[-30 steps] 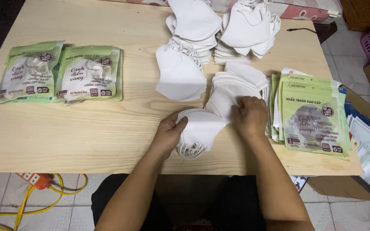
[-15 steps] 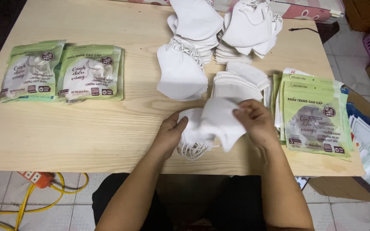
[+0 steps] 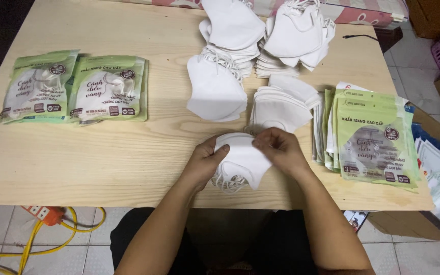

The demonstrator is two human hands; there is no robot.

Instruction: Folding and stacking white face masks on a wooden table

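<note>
My left hand and my right hand both grip a small stack of white folded face masks near the front edge of the wooden table. The left hand holds the stack's left side, the right hand pinches its top right corner. White ear loops hang out under the stack. Just behind my hands lies another pile of white masks.
More mask piles sit at the back middle. Two filled green pouches lie at the left. A stack of green pouches lies at the right. An orange power strip and yellow cable are on the tiled floor.
The right hand brought a mask from the pile behind onto the stack in my left hand. Both hands now hold the stack squared together.
</note>
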